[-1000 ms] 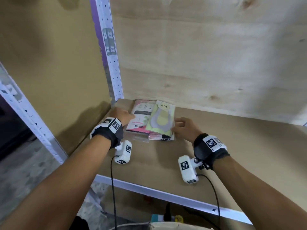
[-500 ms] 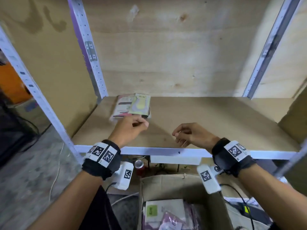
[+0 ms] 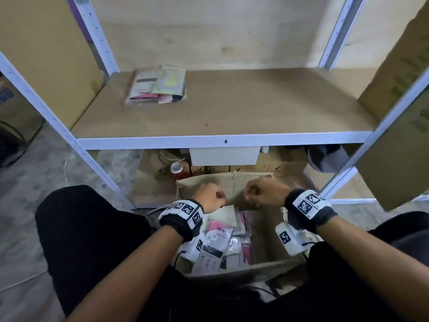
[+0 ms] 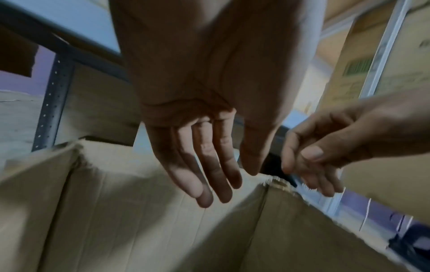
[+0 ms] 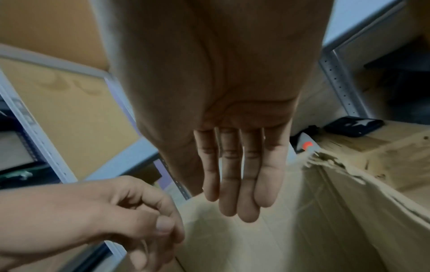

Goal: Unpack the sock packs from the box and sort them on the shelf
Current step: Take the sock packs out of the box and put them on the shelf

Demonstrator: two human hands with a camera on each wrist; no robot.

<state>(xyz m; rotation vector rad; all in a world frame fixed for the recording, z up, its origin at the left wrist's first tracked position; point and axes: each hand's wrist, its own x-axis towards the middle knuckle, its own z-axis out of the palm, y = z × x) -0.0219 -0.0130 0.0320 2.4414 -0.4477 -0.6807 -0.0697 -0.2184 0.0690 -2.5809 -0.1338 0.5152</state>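
A few sock packs (image 3: 160,86) lie in a small pile at the back left of the brown shelf board (image 3: 243,112). On the floor below stands an open cardboard box (image 3: 232,273) holding several more sock packs (image 3: 220,240) in pink and white wrappers. My left hand (image 3: 211,198) and right hand (image 3: 260,194) hover side by side over the box's far end, both empty. In the left wrist view the left hand (image 4: 230,184) hangs with relaxed, nearly straight fingers above the box wall (image 4: 139,220). The right hand (image 5: 221,198) also hangs down with straight fingers.
White metal uprights (image 3: 69,135) frame the shelf on both sides. Under the shelf sit a red can (image 3: 177,170) and a white box (image 3: 224,155). Large cardboard boxes (image 3: 399,140) stand at the right. My black-clad knees flank the box.
Both hands have drawn back from the shelf and dropped down over the open box. The sock packs stay on the shelf. My head has tilted down toward the box.
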